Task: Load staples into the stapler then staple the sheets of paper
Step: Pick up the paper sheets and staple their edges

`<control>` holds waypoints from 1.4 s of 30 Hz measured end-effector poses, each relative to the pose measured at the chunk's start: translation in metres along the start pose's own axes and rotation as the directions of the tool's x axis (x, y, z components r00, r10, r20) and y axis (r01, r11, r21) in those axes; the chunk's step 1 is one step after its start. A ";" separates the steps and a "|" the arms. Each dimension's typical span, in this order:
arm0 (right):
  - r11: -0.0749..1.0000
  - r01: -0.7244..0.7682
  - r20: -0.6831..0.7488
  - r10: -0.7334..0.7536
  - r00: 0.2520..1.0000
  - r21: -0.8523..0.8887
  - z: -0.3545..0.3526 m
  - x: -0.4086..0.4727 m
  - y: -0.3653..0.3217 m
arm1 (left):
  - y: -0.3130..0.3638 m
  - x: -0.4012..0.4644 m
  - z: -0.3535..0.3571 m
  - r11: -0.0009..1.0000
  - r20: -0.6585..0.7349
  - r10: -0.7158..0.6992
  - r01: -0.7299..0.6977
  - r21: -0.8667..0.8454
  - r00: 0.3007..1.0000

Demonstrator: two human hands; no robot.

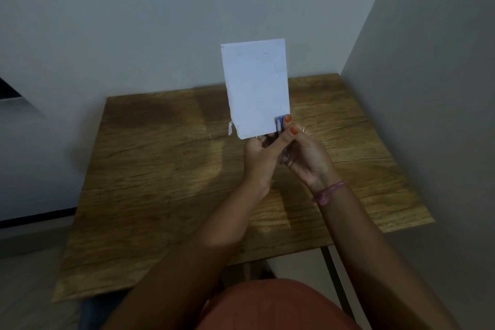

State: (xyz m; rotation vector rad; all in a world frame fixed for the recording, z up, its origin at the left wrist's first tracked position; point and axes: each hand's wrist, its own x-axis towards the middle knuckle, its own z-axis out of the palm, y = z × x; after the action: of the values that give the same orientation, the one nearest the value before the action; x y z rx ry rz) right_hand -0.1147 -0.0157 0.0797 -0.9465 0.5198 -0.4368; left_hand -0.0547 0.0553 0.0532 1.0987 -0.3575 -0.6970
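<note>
A small stack of white paper sheets (256, 88) stands upright in the air above the wooden table (160, 169). My left hand (258, 158) holds the sheets by their bottom edge. My right hand (305, 153) grips a small blue stapler (280, 123), whose jaws sit over the lower right corner of the sheets. Most of the stapler is hidden behind my fingers and the paper. Two short dark marks show near the top edge of the front sheet.
The table stands in a corner, with a grey wall (134, 21) behind it and another wall (428, 88) on its right. A metal table leg (334, 276) shows at the lower right. My lap in reddish cloth (267, 308) is at the bottom.
</note>
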 end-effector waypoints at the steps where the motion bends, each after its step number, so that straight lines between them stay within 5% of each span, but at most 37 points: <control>1: 1.000 0.007 -0.002 -0.007 1.000 0.016 0.001 0.001 -0.001 | 0.001 0.001 0.002 1.000 -0.008 -0.008 0.008 -0.006 1.000; 10: 0.998 -0.012 -0.115 0.019 0.993 0.060 0.004 0.005 0.003 | 0.002 0.003 0.006 0.997 -0.043 -0.040 0.037 -0.062 0.998; 16: 1.000 -0.018 -0.045 0.019 0.999 0.017 0.000 0.002 -0.005 | 0.018 0.009 -0.011 0.996 0.133 -0.069 0.076 -0.047 0.989; 20: 0.998 -0.013 -0.070 0.008 0.998 -0.060 -0.003 0.003 -0.016 | 0.043 0.015 -0.038 0.990 0.128 -0.035 0.052 -0.133 0.991; 27: 0.994 -0.063 -0.085 0.055 0.995 -0.093 -0.003 0.002 -0.027 | 0.066 0.019 -0.053 0.974 -0.029 0.072 -0.064 0.219 0.997; 42: 0.995 -0.099 0.074 0.098 0.992 0.004 0.012 -0.004 -0.009 | 0.058 0.011 -0.037 0.964 -0.077 0.130 -0.108 0.242 0.988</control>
State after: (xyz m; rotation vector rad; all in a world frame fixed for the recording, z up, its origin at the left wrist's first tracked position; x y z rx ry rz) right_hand -0.1116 -0.0104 0.0942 -0.9215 0.4955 -0.3136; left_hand -0.0053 0.0888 0.0885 1.3201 -0.4317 -0.5024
